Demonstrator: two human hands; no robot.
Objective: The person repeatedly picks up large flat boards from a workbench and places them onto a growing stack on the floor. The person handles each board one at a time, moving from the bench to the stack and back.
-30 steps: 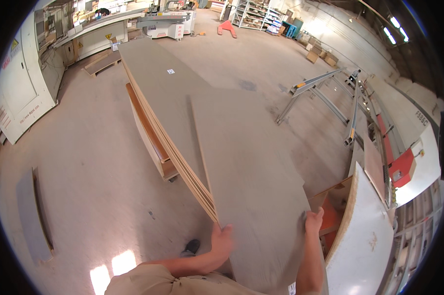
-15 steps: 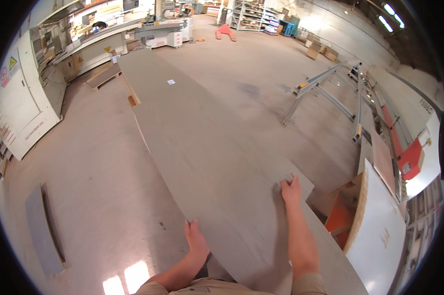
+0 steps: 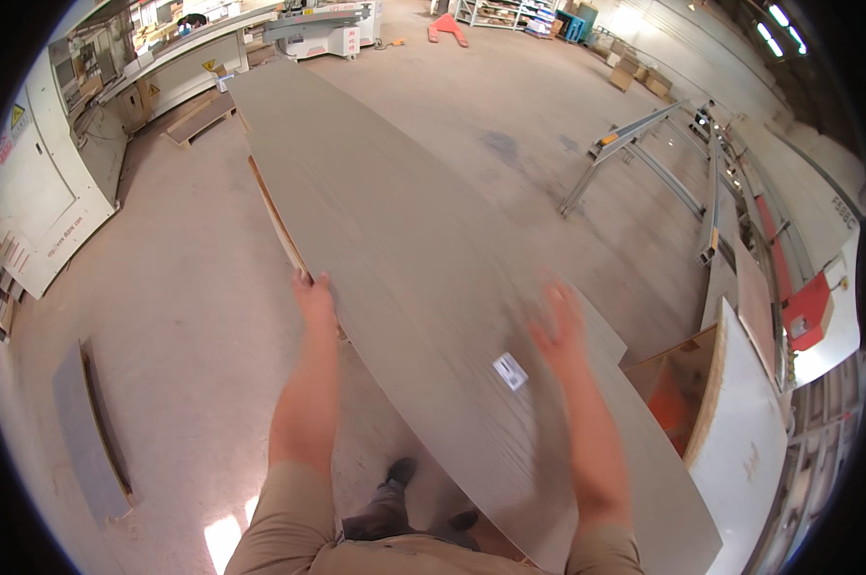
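A long grey-brown panel (image 3: 394, 220) with a white label (image 3: 510, 372) lies over other boards and stretches from the far left towards my body. My left hand (image 3: 314, 295) is closed on the left edge, where a pale layered board edge (image 3: 277, 218) shows; the fingers underneath are hidden. Over the panel's right side is my right hand (image 3: 559, 328), slightly blurred, its fingers spread and holding nothing. Whether it touches the surface, I cannot tell.
White machines (image 3: 59, 182) stand at the left. A grey board (image 3: 90, 431) lies on the floor below them. On the right are a metal roller frame (image 3: 634, 144) and a white board (image 3: 739, 422) leaning beside a wooden box. A red pallet jack (image 3: 447, 31) stands far back.
The labelled panel has slid towards me, bringing its label from the far end to near my right hand. My left hand has moved farther forward along the edge; my right hand has opened.
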